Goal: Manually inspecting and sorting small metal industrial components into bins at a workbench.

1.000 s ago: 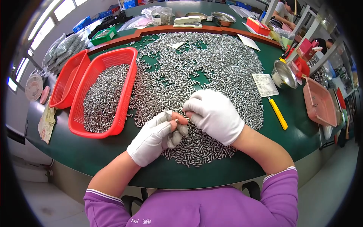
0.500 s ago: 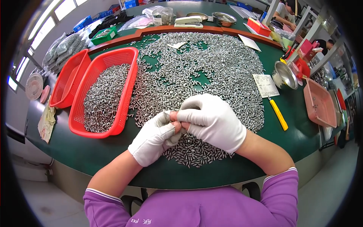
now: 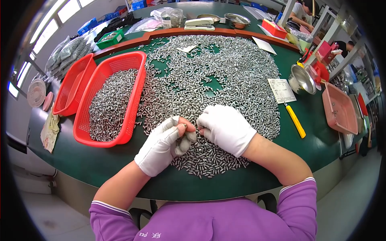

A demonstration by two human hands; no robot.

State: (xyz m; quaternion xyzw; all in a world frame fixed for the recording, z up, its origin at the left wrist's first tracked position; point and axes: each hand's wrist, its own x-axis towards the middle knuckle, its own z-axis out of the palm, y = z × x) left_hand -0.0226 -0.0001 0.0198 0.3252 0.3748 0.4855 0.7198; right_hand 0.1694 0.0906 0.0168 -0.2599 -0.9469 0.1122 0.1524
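Note:
A wide heap of small, shiny, bullet-shaped metal parts (image 3: 245,76) covers much of the green table (image 3: 305,132) in front of me. My left hand (image 3: 164,140), in a white glove with bare thumb and index tips, is closed in a pinch over the heap's near left side. What it pinches is too small to make out. Just right of it, my gloved right hand (image 3: 226,129) is closed with its fingertips low over the parts. Its fingers hide whatever lies between them. A small gap separates the two hands.
On the left stands a red perforated basket (image 3: 140,80) holding more metal parts, beside a second red basket (image 3: 64,96). Rightward lie a printed paper slip (image 3: 281,90), a yellow-handled tool (image 3: 295,121), a steel bowl (image 3: 303,79) and a pink tray (image 3: 339,108). A wooden ledge (image 3: 132,43) borders the back.
My hands, which were together at the fingertips, have come apart. The right one has shifted slightly right and turned its fingers down toward the heap; the left has barely moved.

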